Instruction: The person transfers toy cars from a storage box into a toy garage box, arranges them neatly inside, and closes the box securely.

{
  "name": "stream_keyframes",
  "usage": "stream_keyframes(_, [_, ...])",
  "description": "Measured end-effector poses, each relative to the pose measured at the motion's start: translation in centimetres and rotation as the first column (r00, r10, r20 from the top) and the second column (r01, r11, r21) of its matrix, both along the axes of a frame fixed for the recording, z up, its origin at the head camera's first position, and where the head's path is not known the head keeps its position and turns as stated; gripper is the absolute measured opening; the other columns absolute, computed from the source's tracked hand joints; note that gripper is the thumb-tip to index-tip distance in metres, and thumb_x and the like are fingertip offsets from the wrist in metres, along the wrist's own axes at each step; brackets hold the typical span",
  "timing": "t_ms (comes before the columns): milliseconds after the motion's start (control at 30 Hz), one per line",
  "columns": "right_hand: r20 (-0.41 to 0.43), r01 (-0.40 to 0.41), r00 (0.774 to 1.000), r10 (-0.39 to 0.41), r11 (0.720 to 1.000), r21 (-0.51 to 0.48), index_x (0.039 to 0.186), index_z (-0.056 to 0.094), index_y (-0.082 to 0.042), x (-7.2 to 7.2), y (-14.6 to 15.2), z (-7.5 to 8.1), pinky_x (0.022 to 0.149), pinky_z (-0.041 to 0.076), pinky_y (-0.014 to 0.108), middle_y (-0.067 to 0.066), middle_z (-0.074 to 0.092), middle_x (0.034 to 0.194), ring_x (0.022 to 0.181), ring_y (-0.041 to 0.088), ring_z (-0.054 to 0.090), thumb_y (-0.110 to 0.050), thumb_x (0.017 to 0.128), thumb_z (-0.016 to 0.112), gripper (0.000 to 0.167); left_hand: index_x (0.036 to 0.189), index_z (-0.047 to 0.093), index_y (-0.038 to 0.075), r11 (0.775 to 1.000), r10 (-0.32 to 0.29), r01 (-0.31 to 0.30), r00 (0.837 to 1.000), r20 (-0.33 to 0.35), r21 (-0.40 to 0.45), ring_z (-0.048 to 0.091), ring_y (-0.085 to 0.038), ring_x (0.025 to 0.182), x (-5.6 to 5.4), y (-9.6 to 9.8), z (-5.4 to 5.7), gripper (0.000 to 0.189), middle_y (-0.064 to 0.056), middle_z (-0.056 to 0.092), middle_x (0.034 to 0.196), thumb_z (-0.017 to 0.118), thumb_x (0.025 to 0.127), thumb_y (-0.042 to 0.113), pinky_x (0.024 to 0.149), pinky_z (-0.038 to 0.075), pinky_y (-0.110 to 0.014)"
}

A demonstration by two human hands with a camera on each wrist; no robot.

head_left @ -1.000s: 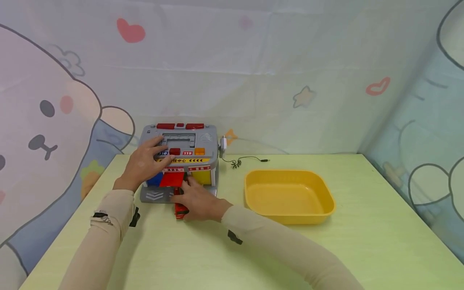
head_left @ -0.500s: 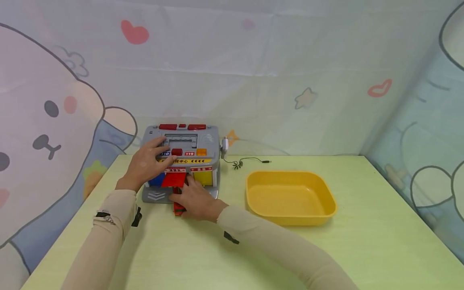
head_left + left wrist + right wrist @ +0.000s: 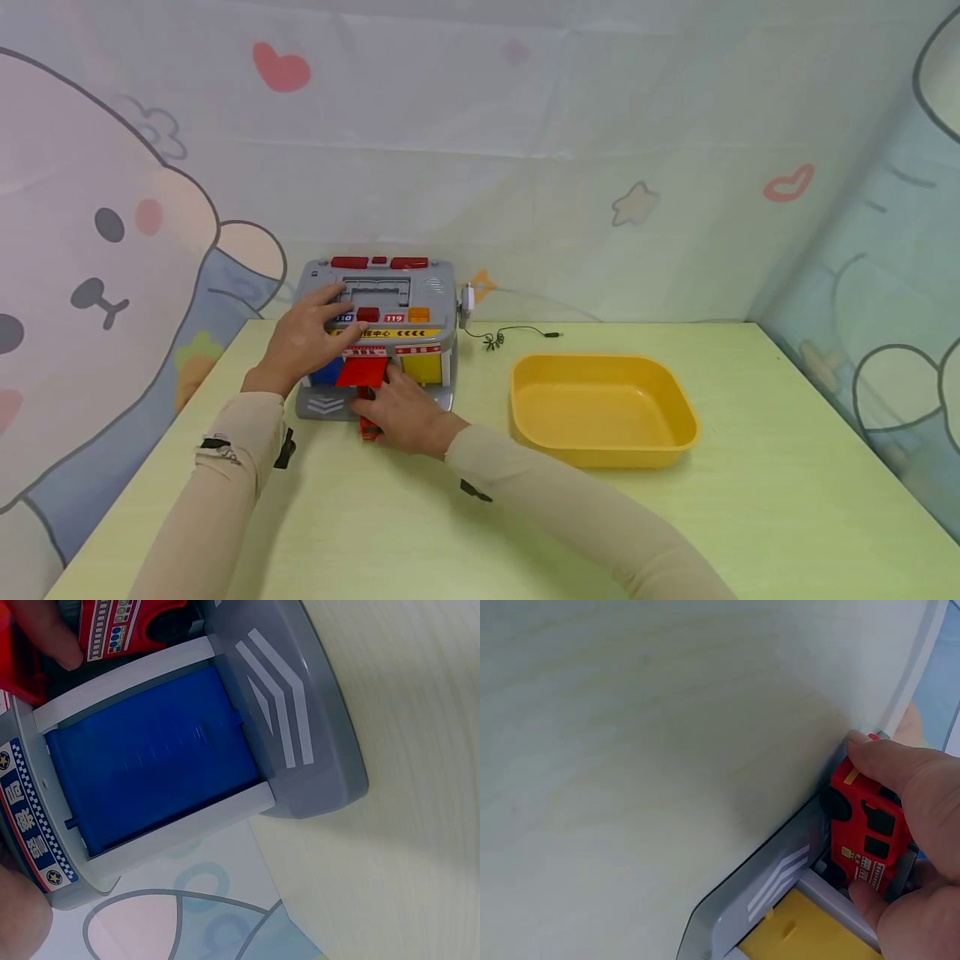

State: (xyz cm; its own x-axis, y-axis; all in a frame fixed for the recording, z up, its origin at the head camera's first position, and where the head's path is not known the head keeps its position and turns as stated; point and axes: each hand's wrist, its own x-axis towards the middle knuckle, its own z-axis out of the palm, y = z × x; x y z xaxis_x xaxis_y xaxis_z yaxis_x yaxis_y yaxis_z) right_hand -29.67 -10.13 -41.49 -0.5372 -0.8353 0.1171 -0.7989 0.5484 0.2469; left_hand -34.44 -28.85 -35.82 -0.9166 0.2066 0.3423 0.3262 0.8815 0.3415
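A grey toy rescue station [image 3: 438, 287] stands at the back left of the table, red lights along its top. My left hand [image 3: 300, 346] rests on its roof at the left, fingers spread and the thumb along the front edge. The red door [image 3: 363, 372] of the middle bay is swung up. Beneath it, my right hand [image 3: 405, 414] holds a red toy fire truck [image 3: 866, 832] between thumb and fingers, partly inside the bay. Its outer end juts over the grey ramp [image 3: 300, 712]. To either side, the blue door [image 3: 157, 757] and the yellow door [image 3: 422, 368] are down.
A yellow plastic tray [image 3: 603, 454] sits on the table right of the station. Between them, near the wall, lies a thin black cord [image 3: 495, 339] with a plug. A white knob [image 3: 467, 302] sticks out from the station's right side. A printed cloth [image 3: 555, 167] hangs behind.
My right hand has pushed the fire truck a little deeper into the middle bay, so less of it sticks out. The left hand stays on the roof. The head view has shifted slightly.
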Motion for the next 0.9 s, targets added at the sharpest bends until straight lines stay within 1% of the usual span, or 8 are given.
stream_keyframes(267, [-0.012,0.011,1.000,-0.010,0.999,0.037,0.137,0.055,-0.025,-0.16,-0.23,0.09,0.120,0.030,0.038,-0.001,0.056,0.145,0.131,0.022,0.044,-0.050,0.089,0.070,0.056,0.135,0.061,0.000,1.000,0.001,-0.001,1.000,-0.008,0.000,0.036,-0.043,0.144,0.05,-0.16,-0.22,0.054,-0.021,0.040,0.157,0.065,0.094,0.035,0.114,0.034,-0.062])
stream_keyframes(367, [-0.041,0.022,0.999,-0.019,0.998,0.055,0.138,0.054,-0.025,-0.17,-0.39,0.09,0.119,0.030,0.039,0.000,0.055,0.147,0.131,0.022,0.044,-0.052,0.089,0.068,0.058,0.135,0.061,-0.001,1.000,-0.001,0.001,1.000,-0.015,-0.001,0.036,-0.044,0.144,0.09,-0.19,-0.19,0.054,-0.021,0.040,0.156,0.065,0.094,0.035,0.114,0.035,-0.061])
stream_keyframes(467, [-0.095,0.028,0.995,-0.022,0.998,0.064,0.137,0.054,-0.024,-0.19,-0.51,0.12,0.117,0.034,0.039,0.000,0.055,0.146,0.128,0.022,0.048,-0.055,0.090,0.067,0.058,0.134,0.061,-0.001,1.000,-0.002,0.002,1.000,-0.018,0.002,0.036,-0.043,0.144,0.07,-0.19,-0.14,0.053,-0.021,0.040,0.156,0.064,0.095,0.035,0.114,0.035,-0.061])
stream_keyframes(600, [-0.155,0.037,0.987,-0.028,0.998,0.054,0.139,0.052,-0.024,-0.23,-0.60,0.17,0.117,0.036,0.039,0.001,0.053,0.148,0.129,0.023,0.050,-0.054,0.091,0.065,0.058,0.135,0.061,0.000,1.000,0.001,-0.001,1.000,-0.006,0.013,0.036,-0.043,0.145,0.02,-0.15,-0.04,0.054,-0.020,0.039,0.157,0.064,0.095,0.036,0.115,0.034,-0.061])
stream_keyframes(733, [-0.176,0.056,0.983,-0.046,0.997,0.050,0.143,0.049,-0.025,-0.28,-0.62,0.13,0.119,0.036,0.039,0.002,0.052,0.150,0.131,0.023,0.050,-0.054,0.093,0.063,0.059,0.136,0.061,0.001,1.000,0.001,-0.001,1.000,0.002,0.016,0.035,-0.043,0.145,0.04,-0.08,0.06,0.054,-0.020,0.039,0.158,0.063,0.095,0.036,0.115,0.033,-0.061])
stream_keyframes(900, [-0.184,0.089,0.980,-0.076,0.994,0.064,0.147,0.044,-0.025,-0.28,-0.62,0.03,0.118,0.037,0.037,0.002,0.051,0.150,0.129,0.023,0.052,-0.058,0.093,0.059,0.065,0.136,0.061,0.001,1.000,0.004,-0.004,1.000,0.007,0.008,0.035,-0.043,0.145,0.04,0.03,0.08,0.054,-0.020,0.039,0.157,0.062,0.095,0.036,0.115,0.033,-0.061])
